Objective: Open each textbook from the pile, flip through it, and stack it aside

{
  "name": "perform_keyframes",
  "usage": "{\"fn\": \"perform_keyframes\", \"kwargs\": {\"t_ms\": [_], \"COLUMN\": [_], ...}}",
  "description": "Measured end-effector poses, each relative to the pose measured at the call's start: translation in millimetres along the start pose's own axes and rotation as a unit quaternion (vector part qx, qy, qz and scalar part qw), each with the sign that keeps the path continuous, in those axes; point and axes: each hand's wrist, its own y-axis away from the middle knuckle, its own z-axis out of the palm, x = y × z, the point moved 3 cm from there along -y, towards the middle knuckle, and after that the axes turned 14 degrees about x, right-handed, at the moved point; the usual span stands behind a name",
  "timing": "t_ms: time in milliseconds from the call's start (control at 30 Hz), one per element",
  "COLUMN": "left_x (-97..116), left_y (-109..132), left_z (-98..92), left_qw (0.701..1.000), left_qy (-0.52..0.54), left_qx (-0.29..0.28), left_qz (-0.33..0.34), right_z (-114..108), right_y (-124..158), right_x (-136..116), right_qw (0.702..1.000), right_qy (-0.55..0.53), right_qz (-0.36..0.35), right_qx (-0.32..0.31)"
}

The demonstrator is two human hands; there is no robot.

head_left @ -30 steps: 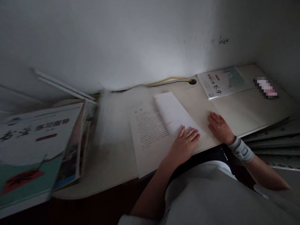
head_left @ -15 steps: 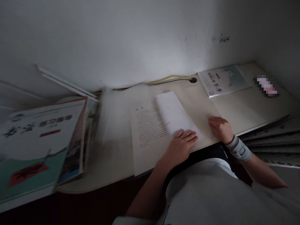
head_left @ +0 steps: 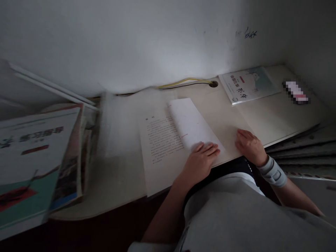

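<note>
My left hand lies with its fingers stretched over the near end of a folded white sheet of paper. Small red marks show on that sheet. It partly covers a printed page with lines of dark text, which lies flat on the desk to its left. My right hand, with a grey wristband on the wrist, rests on the desk to the right of the folded sheet. Its fingers are curled together, and I see nothing in them.
Several books are stacked at the left of the desk. At the back right lie a thin booklet and a pixelated phone-like object. A yellow cable runs along the wall to a round hole.
The view has shifted slightly, so the books and desk sit further left in the picture. My left hand stays on the folded sheet. The right hand's fingers have turned a little.
</note>
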Motion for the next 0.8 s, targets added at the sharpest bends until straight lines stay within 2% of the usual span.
{"fn": "perform_keyframes", "kwargs": {"t_ms": [267,367,500,700,800], "left_x": [1.3,3.8,5.7,6.0,5.9], "left_y": [-2.9,-4.4,-0.6,13.7,16.6], "left_z": [1.1,0.2,-1.5,-4.7,-5.4], "left_qw": [1.0,1.0,1.0,1.0,1.0], "left_qy": [-0.013,-0.018,-0.015,0.016,0.018], "left_qx": [-0.005,-0.004,0.003,0.003,0.01], "left_qz": [0.003,0.008,0.007,0.007,0.005], "right_z": [5.1,0.6,-4.4,-8.7,-7.5], "right_y": [8.8,4.1,1.0,27.4,37.5], "right_x": [-2.7,-4.8,-16.9,-36.6,-35.6], "right_qw": [0.998,0.998,0.999,0.998,0.996], "right_qy": [0.004,0.022,0.035,0.021,-0.02], "right_qz": [0.01,0.019,0.014,-0.031,-0.012], "right_qx": [0.065,0.062,0.027,0.051,0.081]}}
